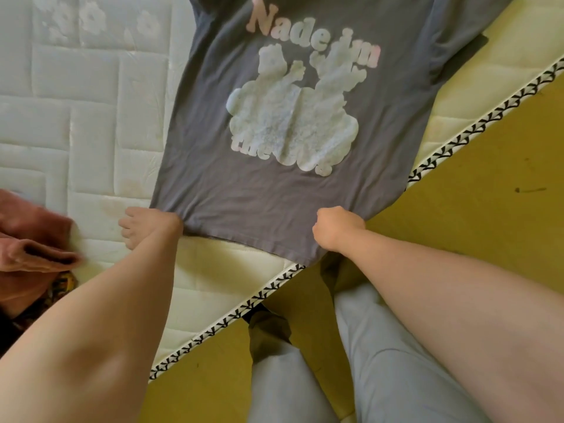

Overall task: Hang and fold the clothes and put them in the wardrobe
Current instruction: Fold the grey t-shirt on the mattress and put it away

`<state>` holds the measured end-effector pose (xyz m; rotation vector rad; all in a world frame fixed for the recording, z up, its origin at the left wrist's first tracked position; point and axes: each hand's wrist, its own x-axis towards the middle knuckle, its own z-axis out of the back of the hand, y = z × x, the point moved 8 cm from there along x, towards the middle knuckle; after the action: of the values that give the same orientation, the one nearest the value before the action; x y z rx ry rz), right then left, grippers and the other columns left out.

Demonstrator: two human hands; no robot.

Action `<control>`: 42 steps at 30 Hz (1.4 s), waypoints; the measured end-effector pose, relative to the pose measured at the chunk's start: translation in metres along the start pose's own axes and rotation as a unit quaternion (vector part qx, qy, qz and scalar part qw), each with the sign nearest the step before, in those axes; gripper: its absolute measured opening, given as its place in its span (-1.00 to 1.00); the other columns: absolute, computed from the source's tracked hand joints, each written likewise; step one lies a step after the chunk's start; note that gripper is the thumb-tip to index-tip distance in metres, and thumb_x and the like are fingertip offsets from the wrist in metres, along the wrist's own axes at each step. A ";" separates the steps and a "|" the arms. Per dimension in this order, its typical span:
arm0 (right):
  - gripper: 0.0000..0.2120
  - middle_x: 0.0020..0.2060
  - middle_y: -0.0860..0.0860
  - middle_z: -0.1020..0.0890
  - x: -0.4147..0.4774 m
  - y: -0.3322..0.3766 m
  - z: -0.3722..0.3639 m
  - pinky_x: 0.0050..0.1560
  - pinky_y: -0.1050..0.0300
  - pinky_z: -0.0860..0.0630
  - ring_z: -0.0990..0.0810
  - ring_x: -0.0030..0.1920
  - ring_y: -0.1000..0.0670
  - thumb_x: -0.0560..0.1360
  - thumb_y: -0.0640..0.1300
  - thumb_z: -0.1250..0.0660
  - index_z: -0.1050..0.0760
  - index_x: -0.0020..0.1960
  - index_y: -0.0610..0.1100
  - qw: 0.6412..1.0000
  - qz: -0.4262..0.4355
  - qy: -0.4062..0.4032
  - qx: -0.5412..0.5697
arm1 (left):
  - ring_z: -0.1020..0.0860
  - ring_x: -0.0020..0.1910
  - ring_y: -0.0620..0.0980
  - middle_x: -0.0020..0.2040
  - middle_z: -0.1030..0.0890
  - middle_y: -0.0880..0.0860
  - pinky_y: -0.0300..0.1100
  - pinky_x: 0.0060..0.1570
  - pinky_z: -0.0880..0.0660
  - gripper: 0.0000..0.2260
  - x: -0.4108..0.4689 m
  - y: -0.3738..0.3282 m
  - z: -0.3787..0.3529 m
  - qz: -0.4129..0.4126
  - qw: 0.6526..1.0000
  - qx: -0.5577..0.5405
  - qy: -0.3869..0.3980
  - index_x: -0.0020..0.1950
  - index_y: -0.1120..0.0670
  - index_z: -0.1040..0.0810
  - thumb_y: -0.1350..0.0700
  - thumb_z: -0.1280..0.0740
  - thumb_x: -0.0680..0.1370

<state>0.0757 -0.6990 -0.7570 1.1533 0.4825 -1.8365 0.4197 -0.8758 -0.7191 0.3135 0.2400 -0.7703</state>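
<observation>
Trouser legs (396, 367), two, at 6 o'clock; the person stands at the mattress (76, 117) edge. Grey T-shirt (201, 190), one, lies print-up on the mattress toward 12 o'clock, hem nearest. Left hand (146, 228) and right hand (335, 228), set apart, each clutch the hem. Judged step: spreading flat before folding. Pull both corners evenly, keep the hem taut and straight, and smooth creases before the first fold. Pink cloth (33, 239), one heap, at 9 o'clock.

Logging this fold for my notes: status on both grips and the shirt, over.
Left grip and right grip both hold the hem. Grey T-shirt flat, print up, on mattress. Pink cloth lies left, apart.
</observation>
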 end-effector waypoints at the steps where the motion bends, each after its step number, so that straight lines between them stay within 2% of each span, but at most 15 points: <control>1: -0.90 0.09 -0.10 -0.58 0.001 -0.005 0.006 -0.11 0.05 -0.36 -0.51 -0.06 -0.14 0.59 -0.17 -0.14 -0.43 0.00 -0.09 1.000 -0.006 -0.003 0.007 | -0.39 0.33 0.22 0.37 -0.37 0.21 0.09 0.29 -0.35 -0.47 -0.010 -0.015 0.002 -0.053 0.998 0.036 -0.003 0.39 0.17 -0.31 0.19 -0.41 0.47; 5: -0.76 0.20 -0.13 -0.53 -0.002 -0.027 0.035 0.00 0.00 -0.39 -0.53 0.17 -0.18 0.58 -0.16 -0.16 -0.41 0.23 -0.13 1.000 -0.026 0.004 0.013 | -0.39 0.33 0.26 0.37 -0.35 0.19 0.17 0.28 -0.37 -0.54 -0.067 -0.064 -0.003 -0.233 0.968 0.088 0.029 0.42 0.15 -0.33 0.09 -0.33 0.55; 8: -0.88 0.20 -0.13 -0.52 -0.007 -0.047 0.070 0.01 -0.01 -0.41 -0.52 0.18 -0.18 0.57 -0.16 -0.17 -0.39 0.10 -0.10 0.999 -0.040 0.006 0.007 | -0.37 0.36 0.26 0.42 -0.32 0.17 0.15 0.32 -0.35 -0.58 -0.116 -0.101 -0.002 -0.295 0.948 0.087 0.086 0.44 0.14 -0.32 0.11 -0.29 0.60; 10: -0.90 0.21 -0.13 -0.52 -0.010 -0.062 0.100 -0.01 0.01 -0.42 -0.53 0.18 -0.19 0.57 -0.16 -0.18 -0.39 0.07 -0.09 0.998 -0.058 -0.015 0.024 | -0.36 0.36 0.23 0.43 -0.31 0.16 0.10 0.30 -0.36 -0.55 -0.151 -0.125 -0.001 -0.346 0.925 0.100 0.123 0.44 0.15 -0.31 0.18 -0.29 0.57; 16: -0.69 0.28 -0.20 -0.51 -0.002 -0.127 0.188 0.07 0.04 -0.45 -0.52 0.25 -0.24 0.56 -0.17 -0.20 -0.41 0.29 -0.19 0.980 -0.107 -0.113 0.124 | -0.44 0.29 0.22 0.40 -0.35 0.14 0.05 0.18 -0.44 -0.55 -0.240 -0.221 0.010 -0.495 0.848 0.108 0.154 0.44 0.13 -0.33 0.20 -0.27 0.54; 22: -0.62 0.29 -0.24 -0.48 0.043 -0.223 0.255 0.20 -0.03 -0.46 -0.48 0.30 -0.28 0.53 -0.17 -0.26 -0.36 0.33 -0.21 0.946 -0.152 -0.198 0.204 | -0.43 0.33 0.21 0.45 -0.36 0.13 0.03 0.20 -0.44 -0.54 -0.323 -0.339 -0.008 -0.570 0.801 0.065 0.172 0.48 0.10 -0.32 0.25 -0.21 0.56; 25: -0.60 0.30 -0.23 -0.41 0.071 -0.262 0.291 0.19 -0.08 -0.43 -0.42 0.30 -0.28 0.53 -0.19 -0.28 -0.33 0.34 -0.17 0.931 -0.151 -0.237 0.231 | -0.43 0.33 0.19 0.43 -0.36 0.13 -0.03 0.12 -0.42 -0.57 -0.354 -0.401 -0.022 -0.584 0.792 0.053 0.171 0.46 0.10 -0.33 0.25 -0.20 0.58; 29: -0.46 0.33 -0.20 -0.31 0.105 -0.299 0.339 0.13 -0.06 -0.40 -0.34 0.28 -0.23 0.48 -0.22 -0.33 -0.23 0.40 -0.11 0.937 -0.121 -0.271 0.182 | -0.40 0.36 0.20 0.46 -0.33 0.13 0.04 0.22 -0.41 -0.58 -0.384 -0.472 -0.037 -0.582 0.793 0.050 0.170 0.46 0.10 -0.32 0.22 -0.21 0.58; 31: -0.33 0.38 -0.18 -0.24 0.122 -0.310 0.361 0.17 -0.05 -0.38 -0.29 0.31 -0.23 0.45 -0.21 -0.35 -0.15 0.48 -0.03 0.950 -0.105 -0.265 0.129 | -0.41 0.35 0.20 0.44 -0.34 0.13 0.07 0.24 -0.43 -0.59 -0.394 -0.500 -0.044 -0.582 0.793 0.058 0.168 0.45 0.10 -0.33 0.21 -0.22 0.58; 33: -0.24 0.46 -0.15 -0.12 0.139 -0.317 0.374 0.25 -0.06 -0.33 -0.22 0.37 -0.24 0.43 -0.18 -0.34 -0.07 0.53 0.07 0.969 -0.092 -0.212 0.088 | -0.42 0.32 0.20 0.42 -0.37 0.13 0.06 0.20 -0.44 -0.60 -0.402 -0.522 -0.050 -0.577 0.796 0.067 0.168 0.45 0.09 -0.34 0.21 -0.20 0.60; 34: -0.26 0.48 -0.13 -0.08 0.146 -0.319 0.378 0.28 -0.08 -0.31 -0.19 0.39 -0.24 0.43 -0.17 -0.34 -0.11 0.52 0.10 0.976 -0.084 -0.182 0.080 | -0.44 0.29 0.21 0.39 -0.39 0.13 0.03 0.16 -0.45 -0.61 -0.405 -0.530 -0.054 -0.572 0.799 0.069 0.170 0.43 0.08 -0.36 0.21 -0.19 0.59; 36: -0.44 0.48 -0.11 -0.11 0.156 -0.322 0.386 0.29 -0.08 -0.30 -0.19 0.39 -0.23 0.45 -0.13 -0.32 -0.31 0.42 0.08 0.984 -0.066 -0.144 0.078 | -0.47 0.21 0.22 0.32 -0.42 0.13 0.00 0.05 -0.45 -0.63 -0.411 -0.541 -0.059 -0.561 0.807 0.076 0.170 0.39 0.08 -0.39 0.22 -0.19 0.58; 38: -0.67 0.37 -0.08 -0.29 0.157 -0.322 0.395 0.24 -0.02 -0.35 -0.26 0.34 -0.22 0.46 -0.11 -0.30 -0.49 0.22 0.02 0.984 -0.025 -0.147 0.098 | -0.49 0.13 0.22 0.26 -0.40 0.11 0.00 -0.04 -0.45 -0.64 -0.416 -0.545 -0.063 -0.550 0.814 0.080 0.169 0.37 0.04 -0.41 0.20 -0.20 0.58; 40: -0.96 -0.03 -0.03 -0.47 0.147 -0.324 0.401 -0.07 0.13 -0.40 -0.40 0.10 -0.17 0.41 -0.17 -0.29 -0.46 -0.17 -0.05 0.973 0.029 -0.160 0.162 | -0.49 0.08 0.24 0.25 -0.37 0.10 0.00 -0.11 -0.41 -0.63 -0.421 -0.545 -0.066 -0.541 0.819 0.083 0.173 0.40 0.00 -0.39 0.15 -0.19 0.59; 42: -0.75 -0.38 0.03 -0.35 0.134 -0.333 0.392 -0.40 0.16 -0.23 -0.36 -0.24 -0.09 0.33 -0.24 -0.33 -0.27 -0.38 -0.10 0.943 0.046 -0.145 0.295 | -0.49 0.10 0.26 0.29 -0.35 0.11 -0.01 -0.11 -0.40 -0.59 -0.426 -0.544 -0.069 -0.534 0.821 0.088 0.181 0.47 -0.04 -0.34 0.12 -0.18 0.61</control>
<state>-0.4291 -0.8619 -0.7212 1.2255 -0.3130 -2.0870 -0.2712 -0.9442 -0.7479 0.5049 0.7404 -1.8634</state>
